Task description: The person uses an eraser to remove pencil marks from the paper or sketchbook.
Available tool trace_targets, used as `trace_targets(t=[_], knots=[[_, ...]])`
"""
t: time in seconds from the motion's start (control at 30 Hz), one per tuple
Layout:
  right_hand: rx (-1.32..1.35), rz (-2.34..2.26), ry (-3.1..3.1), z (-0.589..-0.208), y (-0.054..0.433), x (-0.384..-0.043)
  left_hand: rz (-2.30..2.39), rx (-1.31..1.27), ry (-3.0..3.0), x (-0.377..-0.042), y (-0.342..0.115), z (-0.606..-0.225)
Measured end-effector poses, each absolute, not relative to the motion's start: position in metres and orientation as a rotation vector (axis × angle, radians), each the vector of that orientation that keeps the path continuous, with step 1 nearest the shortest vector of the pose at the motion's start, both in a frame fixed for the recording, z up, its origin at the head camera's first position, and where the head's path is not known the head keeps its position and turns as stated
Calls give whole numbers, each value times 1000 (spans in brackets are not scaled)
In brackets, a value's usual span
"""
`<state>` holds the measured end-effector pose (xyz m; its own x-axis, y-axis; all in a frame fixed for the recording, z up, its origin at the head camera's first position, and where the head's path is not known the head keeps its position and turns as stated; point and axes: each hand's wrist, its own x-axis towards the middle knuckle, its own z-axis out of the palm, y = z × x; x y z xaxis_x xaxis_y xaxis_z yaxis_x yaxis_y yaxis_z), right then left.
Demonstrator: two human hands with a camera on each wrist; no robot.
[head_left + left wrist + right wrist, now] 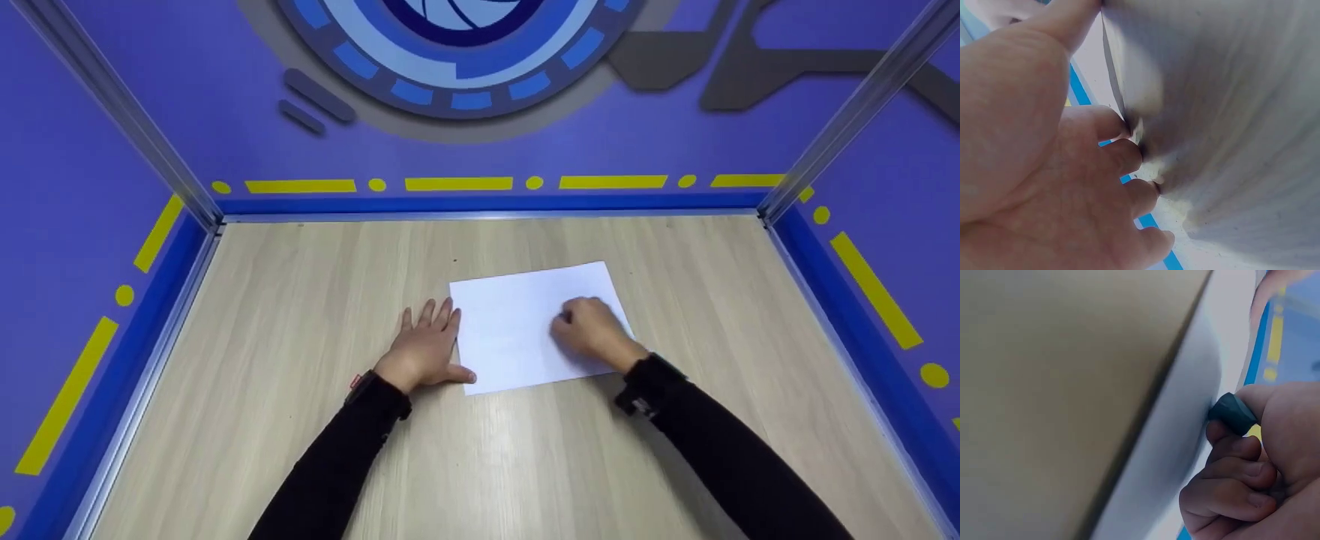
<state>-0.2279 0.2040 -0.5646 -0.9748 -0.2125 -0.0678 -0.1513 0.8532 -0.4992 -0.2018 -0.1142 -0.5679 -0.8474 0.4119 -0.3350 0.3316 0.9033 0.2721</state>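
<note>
A white sheet of paper (pixel 510 322) lies flat on the wooden table. At its left edge rests my left hand (pixel 427 349), palm down with fingers spread; thumb and fingertips touch the edge of the sheet. Over the right part of the paper, my right hand (pixel 596 330) pinches a small dark green block (pixel 1233 414) that looks like an eraser, between thumb and index finger. The other fingers are curled into the palm. In the right wrist view the block is at or very near the paper's surface. No marks can be made out on the sheet.
The light wood table (pixel 337 277) is bounded by metal rails (pixel 487 217) at the back and sides. Blue-purple panels (pixel 675 142) with yellow dashes stand behind and on both sides. Black sleeves (pixel 720 427) and wrist straps cover both forearms.
</note>
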Motion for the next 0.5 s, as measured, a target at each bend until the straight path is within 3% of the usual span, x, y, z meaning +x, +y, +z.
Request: trace_targets(t=[0.27,0.5], knots=[[-100,-722,2911,-563,285,-225,283,529,2686,-198,-114,-563],[-51,-713,2909,-557,279,-222,227,522,2683,-192,-107,-547]])
